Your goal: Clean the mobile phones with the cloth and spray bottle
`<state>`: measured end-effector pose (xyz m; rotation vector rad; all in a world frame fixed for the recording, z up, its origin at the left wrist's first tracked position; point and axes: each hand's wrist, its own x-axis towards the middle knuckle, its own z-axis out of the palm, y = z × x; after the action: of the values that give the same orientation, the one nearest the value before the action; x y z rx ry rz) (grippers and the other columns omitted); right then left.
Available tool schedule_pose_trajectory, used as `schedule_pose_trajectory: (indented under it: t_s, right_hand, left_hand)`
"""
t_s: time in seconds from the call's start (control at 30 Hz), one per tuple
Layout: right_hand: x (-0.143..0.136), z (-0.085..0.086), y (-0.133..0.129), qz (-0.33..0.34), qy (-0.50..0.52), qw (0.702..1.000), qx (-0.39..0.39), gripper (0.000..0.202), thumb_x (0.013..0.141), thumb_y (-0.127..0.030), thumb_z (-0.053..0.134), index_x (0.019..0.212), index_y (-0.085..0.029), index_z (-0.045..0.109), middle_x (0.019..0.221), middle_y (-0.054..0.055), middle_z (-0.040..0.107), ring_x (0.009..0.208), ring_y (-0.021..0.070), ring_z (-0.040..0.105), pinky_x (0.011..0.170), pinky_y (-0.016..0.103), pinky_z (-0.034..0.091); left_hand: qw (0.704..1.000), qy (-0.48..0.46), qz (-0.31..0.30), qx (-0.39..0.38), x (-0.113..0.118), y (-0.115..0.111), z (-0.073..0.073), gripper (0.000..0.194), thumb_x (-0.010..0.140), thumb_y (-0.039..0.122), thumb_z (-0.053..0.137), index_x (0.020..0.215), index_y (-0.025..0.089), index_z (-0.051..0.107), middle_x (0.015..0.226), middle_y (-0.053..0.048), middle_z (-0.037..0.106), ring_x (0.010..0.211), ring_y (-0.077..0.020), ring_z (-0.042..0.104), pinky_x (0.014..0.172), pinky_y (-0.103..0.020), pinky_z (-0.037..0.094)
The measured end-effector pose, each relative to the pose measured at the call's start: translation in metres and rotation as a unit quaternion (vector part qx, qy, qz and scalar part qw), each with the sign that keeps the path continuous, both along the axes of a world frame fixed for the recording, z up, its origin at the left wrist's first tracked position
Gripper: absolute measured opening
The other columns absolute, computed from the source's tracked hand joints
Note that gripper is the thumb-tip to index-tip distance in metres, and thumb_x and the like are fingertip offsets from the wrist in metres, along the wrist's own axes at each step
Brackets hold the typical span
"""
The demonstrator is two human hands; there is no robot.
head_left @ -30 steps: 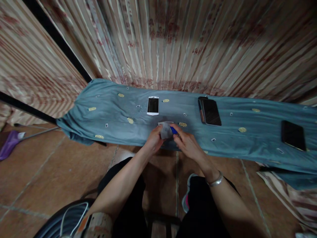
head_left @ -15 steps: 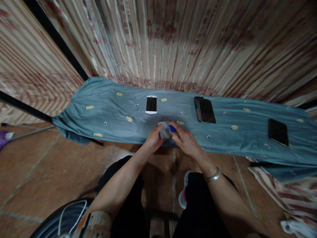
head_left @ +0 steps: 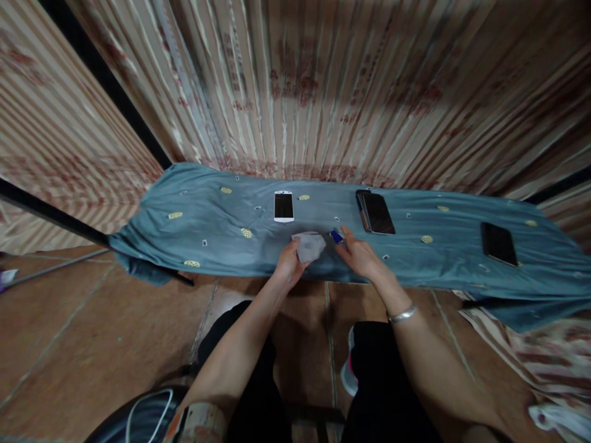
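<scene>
My left hand (head_left: 290, 263) is closed on a grey cloth (head_left: 310, 247), which hangs over the front part of the blue-green covered table (head_left: 221, 215). Just to the right, my right hand (head_left: 360, 253) grips a small blue object (head_left: 337, 236) between thumb and fingers; its tip points left toward the cloth, with a gap between them. Behind the cloth a white phone (head_left: 283, 207) lies with its dark screen up. Dark phones (head_left: 381, 213) lie partly stacked, right of centre. A black tablet-like device (head_left: 499, 243) rests farther right.
A striped curtain (head_left: 295, 92) hangs behind the table. Black poles (head_left: 111, 86) stand at the left. Below are the tiled floor (head_left: 69, 320), my legs, and a dark round object with a white cord (head_left: 150, 412) at lower left.
My right hand has moved right, away from the cloth, with the blue object. The cloth now looks more spread out in my left hand. The camera view has shifted slightly.
</scene>
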<state>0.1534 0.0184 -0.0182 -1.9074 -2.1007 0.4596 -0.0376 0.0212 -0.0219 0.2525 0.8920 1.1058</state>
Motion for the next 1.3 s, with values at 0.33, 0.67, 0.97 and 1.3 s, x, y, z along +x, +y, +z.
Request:
schedule_pose_trajectory:
  t_s: [0.33, 0.67, 0.97, 1.3]
  right_hand:
    - [0.005, -0.012, 0.019, -0.047, 0.088, 0.992, 0.080, 0.053, 0.088, -0.030, 0.059, 0.137, -0.010, 0.055, 0.139, 0.022, 0.060, 0.131, 0.0342, 0.056, 0.110, 0.051, 0.042]
    - [-0.062, -0.004, 0.006, -0.051, 0.627, 0.745, -0.220, 0.024, 0.086, -0.044, 0.063, 0.086, -0.021, 0.070, 0.084, 0.005, 0.078, 0.089, 0.0210, 0.073, 0.079, 0.033, 0.058]
    - [-0.056, -0.002, 0.014, -0.131, 0.671, 0.706, -0.187, 0.011, 0.077, -0.033, 0.071, 0.081, -0.023, 0.067, 0.083, 0.004, 0.079, 0.082, 0.0224, 0.074, 0.073, 0.038, 0.062]
    - [-0.034, 0.012, 0.014, -0.152, 0.733, 0.649, -0.135, 0.013, 0.076, -0.031, 0.076, 0.081, -0.022, 0.067, 0.084, 0.002, 0.077, 0.081, 0.0205, 0.073, 0.070, 0.035, 0.064]
  left_hand:
    - [1.000, 0.007, -0.019, 0.008, -0.008, -0.005, -0.001, 0.010, 0.087, 0.023, 0.059, 0.090, 0.016, 0.065, 0.083, -0.006, 0.072, 0.087, -0.0204, 0.071, 0.079, -0.034, 0.058]
    - [0.999, -0.017, -0.027, 0.027, -0.013, -0.008, 0.003, 0.024, 0.091, 0.034, 0.055, 0.097, 0.014, 0.068, 0.093, -0.009, 0.075, 0.100, -0.0240, 0.070, 0.087, -0.037, 0.056]
    - [0.986, 0.137, 0.032, 0.089, -0.025, 0.000, -0.014, 0.017, 0.086, 0.025, 0.063, 0.100, 0.016, 0.064, 0.097, -0.009, 0.072, 0.097, -0.0200, 0.069, 0.086, -0.033, 0.054]
    - [0.859, 0.473, 0.070, 0.185, -0.035, 0.084, -0.033, 0.087, 0.065, 0.017, 0.078, 0.144, 0.015, 0.039, 0.158, -0.019, 0.037, 0.150, -0.0279, 0.027, 0.121, -0.039, 0.019]
